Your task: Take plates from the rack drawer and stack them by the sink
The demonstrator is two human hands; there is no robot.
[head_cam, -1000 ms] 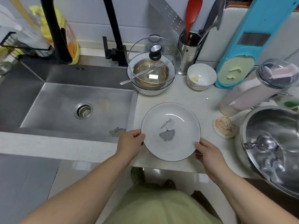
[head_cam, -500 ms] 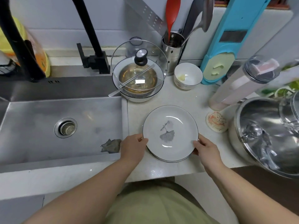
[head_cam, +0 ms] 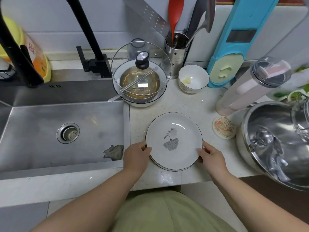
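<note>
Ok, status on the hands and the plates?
Left hand and right hand grip white leaf-print plate, on stack on pale countertop. Nothing blocking.

— What is sitting behind the worktop (head_cam: 187, 104)?

— A pot with a glass lid (head_cam: 141, 67) is standing beside a black tap (head_cam: 90, 42). A steel utensil holder (head_cam: 176, 51) is holding a red spatula (head_cam: 174, 14), and a small white bowl (head_cam: 193, 79) is resting just beside it.

— And to the right?

— A blue slicer (head_cam: 237, 42) is leaning on the wall, a round coaster (head_cam: 223, 127) is lying near a big steel bowl (head_cam: 275, 141).
</note>
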